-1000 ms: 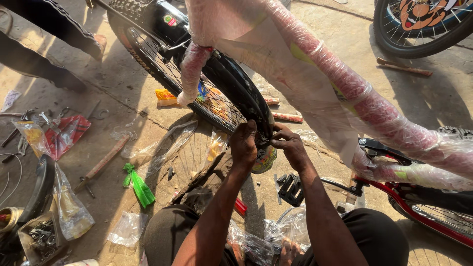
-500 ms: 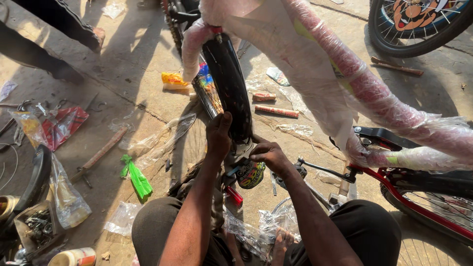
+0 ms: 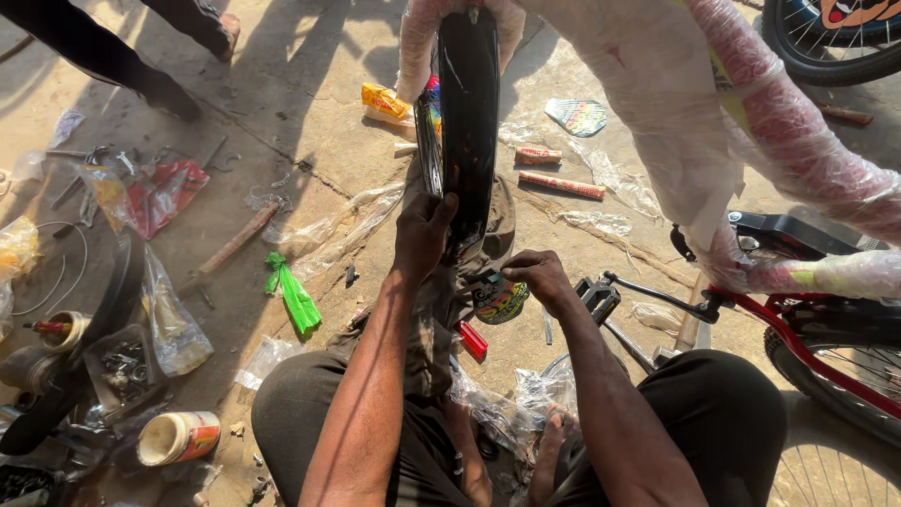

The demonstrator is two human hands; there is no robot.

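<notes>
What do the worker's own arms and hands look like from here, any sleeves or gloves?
Both arms are bare from above the elbow down: no sleeves, gloves, watch or bands show. The left hand and right hand are bare, with smudges of grime on the fingers. Dark trousers cover the knees.

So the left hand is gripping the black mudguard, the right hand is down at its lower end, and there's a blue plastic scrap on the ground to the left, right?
Not quite: the plastic scrap on the ground to the left is green, not blue, as the head view shows. The rest holds: the left hand grips the black mudguard, and the right hand is at its lower end.
</notes>
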